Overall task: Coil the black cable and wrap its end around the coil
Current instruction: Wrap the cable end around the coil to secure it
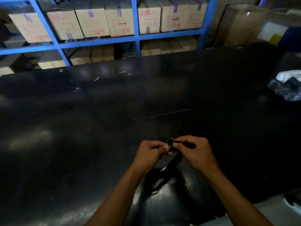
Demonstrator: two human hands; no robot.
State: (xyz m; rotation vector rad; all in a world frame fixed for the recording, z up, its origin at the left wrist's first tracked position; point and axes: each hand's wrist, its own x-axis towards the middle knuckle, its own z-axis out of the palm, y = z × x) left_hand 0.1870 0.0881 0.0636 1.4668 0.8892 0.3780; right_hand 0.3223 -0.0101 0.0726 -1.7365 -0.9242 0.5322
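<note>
The black cable (175, 160) is bunched into a narrow bundle that hangs from between my two hands, low over the near middle of the black table (114, 119). My left hand (151, 152) pinches the top of the bundle from the left. My right hand (193, 149) pinches it from the right, fingertips on the cable's end by a small black plug. The lower part of the bundle blends into the dark tabletop and is hard to make out.
A blue shelf rack (136, 38) with several cardboard boxes (92, 22) stands behind the table's far edge. A crumpled dark plastic bag with something white (288, 85) lies at the table's right edge. A shoe (293, 203) shows on the floor at bottom right.
</note>
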